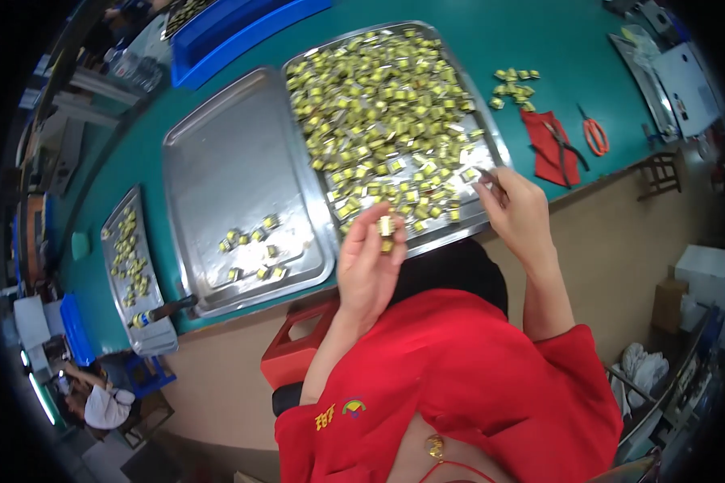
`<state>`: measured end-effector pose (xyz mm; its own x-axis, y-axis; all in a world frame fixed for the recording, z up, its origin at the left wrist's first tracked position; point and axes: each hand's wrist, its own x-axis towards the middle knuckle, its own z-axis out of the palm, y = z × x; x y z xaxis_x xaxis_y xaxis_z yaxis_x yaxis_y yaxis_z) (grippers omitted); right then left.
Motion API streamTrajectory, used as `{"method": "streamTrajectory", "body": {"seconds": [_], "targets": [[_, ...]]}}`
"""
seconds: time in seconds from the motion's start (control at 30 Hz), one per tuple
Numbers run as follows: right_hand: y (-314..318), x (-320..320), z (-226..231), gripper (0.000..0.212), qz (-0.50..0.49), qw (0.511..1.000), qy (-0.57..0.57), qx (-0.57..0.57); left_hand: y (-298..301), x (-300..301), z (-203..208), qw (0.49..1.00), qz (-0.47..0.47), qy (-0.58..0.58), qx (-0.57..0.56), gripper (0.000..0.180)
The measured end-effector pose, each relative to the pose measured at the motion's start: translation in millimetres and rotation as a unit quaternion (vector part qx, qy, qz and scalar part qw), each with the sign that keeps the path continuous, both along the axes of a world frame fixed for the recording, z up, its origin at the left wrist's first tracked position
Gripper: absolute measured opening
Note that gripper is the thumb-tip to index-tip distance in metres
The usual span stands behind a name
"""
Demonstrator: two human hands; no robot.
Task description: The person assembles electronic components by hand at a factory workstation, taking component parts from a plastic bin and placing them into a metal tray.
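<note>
My left hand (369, 262) is closed around a couple of small blocks with yellow wrapping and metallic sides, which look like small transformers (387, 227). It is over the near edge of a metal tray (471, 101) heaped with many more of them (379, 97). My right hand (517, 211) is at that tray's right edge, thumb and fingers pinched on a small dark thing, too small to make out. Just beside its fingertips lies one yellow block (469, 174) on the tray.
To the left, a second metal tray (234, 161) holds several blocks near its front. Farther left is a narrow tray (149, 294) of blocks. At right lie loose blocks (514, 87), pliers (568, 149) on red cloth (546, 165), and orange-handled scissors (596, 137). A blue bin (217, 48) stands behind.
</note>
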<state>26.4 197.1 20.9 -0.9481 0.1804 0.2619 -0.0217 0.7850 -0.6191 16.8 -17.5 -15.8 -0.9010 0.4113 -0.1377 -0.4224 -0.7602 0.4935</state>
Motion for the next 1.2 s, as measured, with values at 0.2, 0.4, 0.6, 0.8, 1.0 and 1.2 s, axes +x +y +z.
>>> {"method": "streamTrajectory", "body": {"seconds": [0.2,0.4,0.6,0.8,1.0,1.2], "targets": [[22,-9,-10,0.02,0.042,0.999,-0.035,0.0,-4,-11,7,0.993,-0.044,-0.104,0.016,0.025],[22,-19,-24,0.017,0.062,0.997,-0.03,-0.022,-4,-17,15,0.989,-0.13,-0.051,-0.056,0.021],[22,-17,-1,0.016,0.081,0.968,-0.164,-0.172,7,-16,16,0.985,-0.107,0.007,-0.133,0.023],[-4,-18,22,0.015,0.189,0.792,-0.249,-0.524,15,-16,18,0.906,-0.03,0.286,-0.31,0.031],[-27,-12,9,0.025,0.154,0.763,-0.212,-0.591,3,-8,11,0.976,-0.036,0.074,-0.203,0.027],[-41,-3,-2,0.029,0.176,0.847,-0.107,-0.49,3,-4,11,0.99,-0.023,-0.002,-0.136,0.025]]}}
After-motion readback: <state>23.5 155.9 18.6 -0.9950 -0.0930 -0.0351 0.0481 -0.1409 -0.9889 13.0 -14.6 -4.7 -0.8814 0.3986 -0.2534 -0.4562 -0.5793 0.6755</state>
